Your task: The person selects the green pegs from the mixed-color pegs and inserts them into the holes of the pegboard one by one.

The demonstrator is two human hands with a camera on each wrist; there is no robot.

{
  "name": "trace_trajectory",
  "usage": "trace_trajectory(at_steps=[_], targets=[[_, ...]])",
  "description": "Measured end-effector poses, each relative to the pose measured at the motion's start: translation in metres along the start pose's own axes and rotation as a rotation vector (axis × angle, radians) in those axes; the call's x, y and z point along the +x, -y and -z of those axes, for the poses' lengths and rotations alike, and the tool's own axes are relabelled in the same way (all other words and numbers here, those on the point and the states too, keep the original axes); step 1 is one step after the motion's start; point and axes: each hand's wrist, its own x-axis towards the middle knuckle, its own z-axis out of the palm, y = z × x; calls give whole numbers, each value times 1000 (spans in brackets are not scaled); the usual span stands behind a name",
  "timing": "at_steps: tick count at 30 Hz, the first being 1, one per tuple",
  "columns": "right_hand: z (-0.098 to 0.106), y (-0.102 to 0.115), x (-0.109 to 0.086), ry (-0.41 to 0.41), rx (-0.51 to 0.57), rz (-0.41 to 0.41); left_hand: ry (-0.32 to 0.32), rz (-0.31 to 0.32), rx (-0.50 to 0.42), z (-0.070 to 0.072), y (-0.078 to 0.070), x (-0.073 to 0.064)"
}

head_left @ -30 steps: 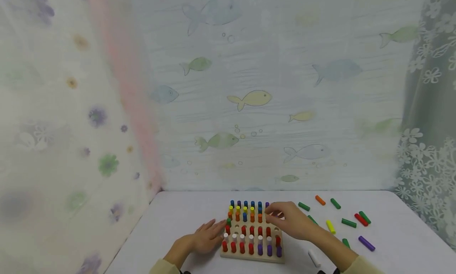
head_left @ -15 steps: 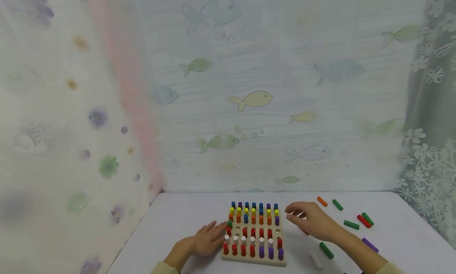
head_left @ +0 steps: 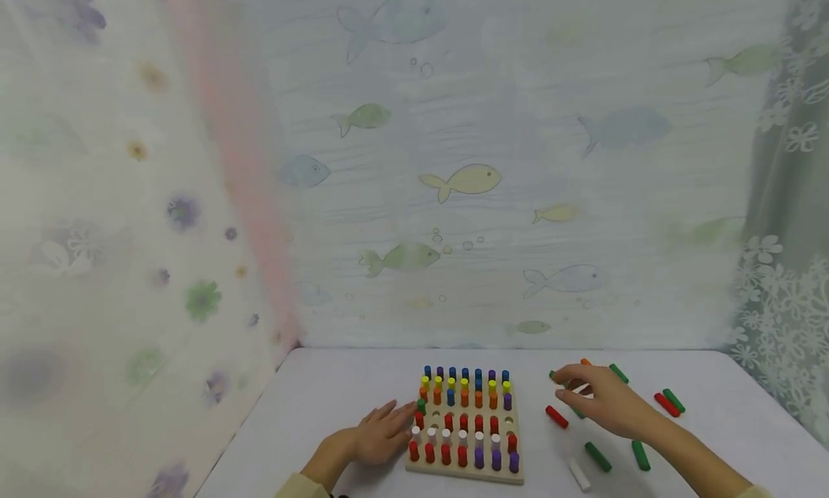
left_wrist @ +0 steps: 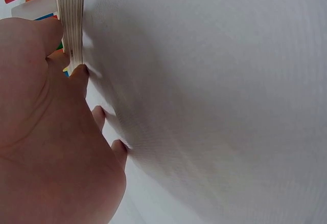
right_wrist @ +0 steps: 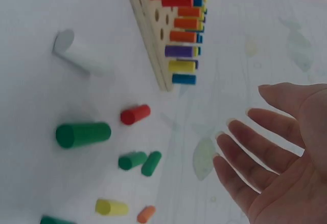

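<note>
A left hand [head_left: 382, 437], spread against the pegboard [head_left: 465, 473], should help steady it; the empty right hand [head_left: 602, 399], fingers parted, hovers near loose pegs [head_left: 598, 456].

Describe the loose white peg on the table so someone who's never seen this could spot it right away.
On the white table, find the wooden board holding rows of coloured pegs. From its near right corner, look right to a peg lying on its side, left of a green peg. It's the only white one lying loose; the other white pegs stand in the board.
</note>
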Motion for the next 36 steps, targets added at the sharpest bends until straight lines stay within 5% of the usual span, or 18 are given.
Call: trace_trajectory(at_steps=[10,36], targets=[[18,-21,-21,-78,-103,-89,7,17,25,0,-3,-3],[65,-100,-56,-85,-197,-458,27,38,7,0,-3,-4]])
